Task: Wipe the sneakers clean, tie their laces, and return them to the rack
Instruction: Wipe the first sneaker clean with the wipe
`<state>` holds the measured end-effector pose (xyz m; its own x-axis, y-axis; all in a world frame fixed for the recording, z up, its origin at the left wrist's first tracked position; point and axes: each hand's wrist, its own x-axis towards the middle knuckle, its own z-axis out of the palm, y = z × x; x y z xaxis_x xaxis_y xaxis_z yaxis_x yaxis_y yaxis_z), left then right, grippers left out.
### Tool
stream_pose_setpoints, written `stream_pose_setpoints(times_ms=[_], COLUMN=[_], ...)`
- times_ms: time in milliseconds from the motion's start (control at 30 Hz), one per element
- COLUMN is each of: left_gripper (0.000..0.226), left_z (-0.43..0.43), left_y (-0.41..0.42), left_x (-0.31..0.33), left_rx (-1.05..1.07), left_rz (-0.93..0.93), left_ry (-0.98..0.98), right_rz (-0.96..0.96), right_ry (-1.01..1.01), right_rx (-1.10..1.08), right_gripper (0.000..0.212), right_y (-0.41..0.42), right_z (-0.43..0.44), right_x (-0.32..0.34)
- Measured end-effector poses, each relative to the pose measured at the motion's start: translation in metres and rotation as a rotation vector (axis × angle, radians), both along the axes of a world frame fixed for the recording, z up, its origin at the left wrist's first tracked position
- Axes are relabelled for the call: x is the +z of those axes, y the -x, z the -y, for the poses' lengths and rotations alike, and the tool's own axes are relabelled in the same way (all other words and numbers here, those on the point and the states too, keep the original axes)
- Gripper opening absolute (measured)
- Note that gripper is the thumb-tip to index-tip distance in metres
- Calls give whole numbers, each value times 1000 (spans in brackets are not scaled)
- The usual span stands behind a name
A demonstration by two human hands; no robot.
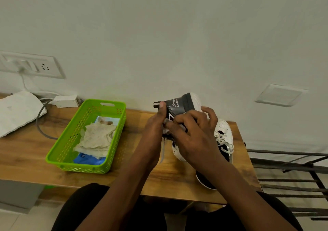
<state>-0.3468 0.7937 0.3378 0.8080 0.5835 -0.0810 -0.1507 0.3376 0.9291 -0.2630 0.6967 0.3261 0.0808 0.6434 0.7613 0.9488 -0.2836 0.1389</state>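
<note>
Both hands clamp one shoe above the bench (26, 158): left hand (156, 124) grips the black-grey sneaker (181, 102) at the heel, thumb up; right hand (193, 134) curls over its side. Second sneaker (224, 133) lies below, at the bench's right edge, rack (292, 168) just beyond. Green basket (58, 152), left of the hands, holds crumpled cloth (97, 138).

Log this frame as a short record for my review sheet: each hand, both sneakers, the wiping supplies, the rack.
left hand: grips the held sneaker near its black heel
right hand: fingers curled over the same shoe's side
held sneaker: raised above the table
second sneaker: lies on the table under the right arm, laces loose
green basket: on the table, to the left, holding a crumpled cloth
rack: metal bars beside the table's right end
</note>
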Motion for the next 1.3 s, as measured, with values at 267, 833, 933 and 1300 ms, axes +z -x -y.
stream_pose_setpoints(times_ms=[267,833,933,1300], left_gripper=[63,44,47,53], left_z=[5,-15,-22,-31], left_y=[-5,3,3,-3], left_x=[12,14,12,8], left_rx=[-26,24,34,-18], left_rz=[-80,-119,-119,-152], left_ry=[-78,13,47,94], right_rz=[-556,-569,-461,-399], right_ry=[-154,-109,51,-15], right_rx=[-79,-13,-47,-53], right_gripper=[23,25,30,22], right_y=[-11,-2,-2,-2], right_z=[3,-1,-7,14], right_x=[57,65,68,16])
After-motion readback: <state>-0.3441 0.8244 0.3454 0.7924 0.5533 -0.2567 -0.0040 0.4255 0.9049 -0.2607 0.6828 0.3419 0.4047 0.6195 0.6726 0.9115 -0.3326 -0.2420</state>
